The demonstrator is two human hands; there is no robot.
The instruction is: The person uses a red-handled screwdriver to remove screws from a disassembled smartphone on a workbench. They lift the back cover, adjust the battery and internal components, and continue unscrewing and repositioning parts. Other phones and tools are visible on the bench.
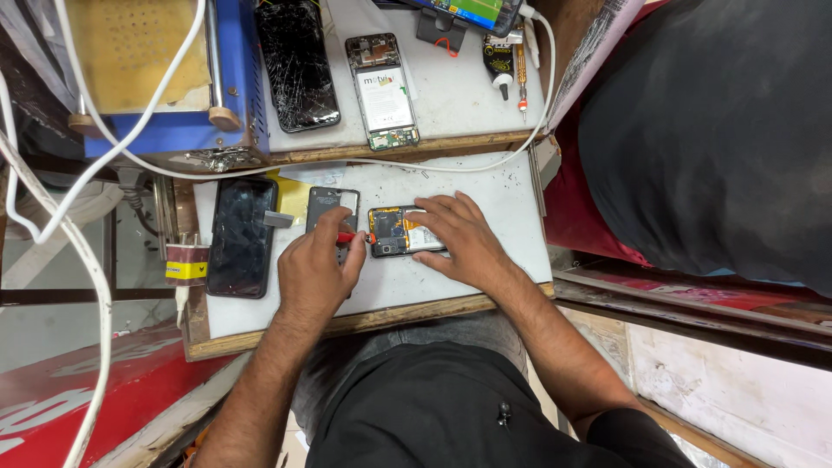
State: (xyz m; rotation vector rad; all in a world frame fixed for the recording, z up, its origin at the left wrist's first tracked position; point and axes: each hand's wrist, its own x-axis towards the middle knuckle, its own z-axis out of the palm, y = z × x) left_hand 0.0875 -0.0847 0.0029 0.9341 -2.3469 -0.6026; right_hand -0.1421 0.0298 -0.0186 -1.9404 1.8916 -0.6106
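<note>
A small opened phone [392, 232] with bare circuit parts lies on the white work board [485, 199]. My right hand [459, 238] lies flat over the phone's right half and pins it down. My left hand [316, 269] grips a red-handled screwdriver [349, 237], whose tip points at the phone's left end. A dark back cover [328, 206] sits just above my left hand, partly hidden by it.
A black phone [240, 236] lies at the board's left, next to a charger plug [186, 264]. On the upper shelf are a cracked phone [296, 62], another opened phone [384, 91], a glue bottle [498, 61] and a blue machine [173, 78]. White cables [87, 260] loop around. A person in dark clothing [711, 130] is at right.
</note>
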